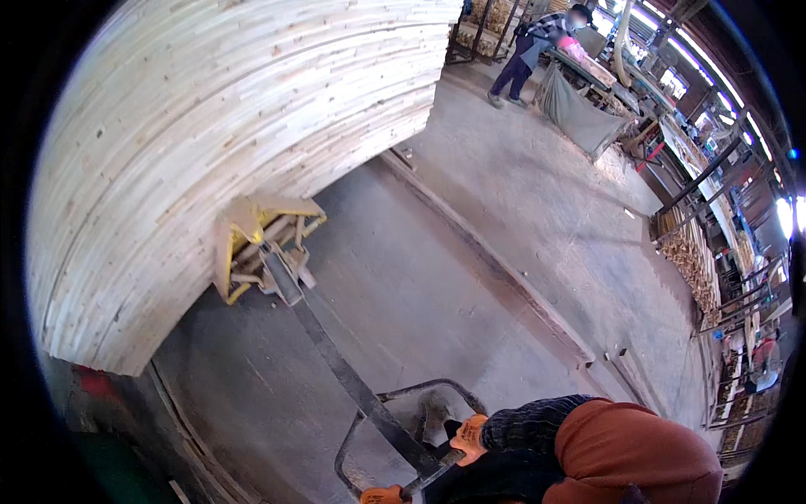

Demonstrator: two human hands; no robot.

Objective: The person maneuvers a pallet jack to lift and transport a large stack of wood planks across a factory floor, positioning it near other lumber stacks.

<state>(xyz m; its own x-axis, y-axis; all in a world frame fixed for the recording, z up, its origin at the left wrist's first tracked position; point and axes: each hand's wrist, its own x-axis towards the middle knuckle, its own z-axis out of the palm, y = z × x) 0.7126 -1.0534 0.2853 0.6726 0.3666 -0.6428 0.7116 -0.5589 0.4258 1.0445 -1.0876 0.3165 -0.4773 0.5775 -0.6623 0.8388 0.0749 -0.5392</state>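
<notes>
A hand pallet truck's long dark handle (344,365) slopes from its yellow body (239,231) down toward me and ends in a metal loop grip. My right hand (470,439), in an orange glove, is wrapped round the right end of the grip's near crossbar. At the lower edge, my left hand (384,494), also gloved in orange, is closed on the bar's left end and partly cut off by the frame. Against the truck's body stands a tall, wide stack of pale wooden boards (252,109). Its underside and the truck's forks are hidden.
A long low beam or rail (495,260) runs across the concrete floor right of the handle. Farther off, a person (525,59) leans over a machine draped with a grey cloth (579,109). Piled wood strips (693,260) and metal racks line the right side.
</notes>
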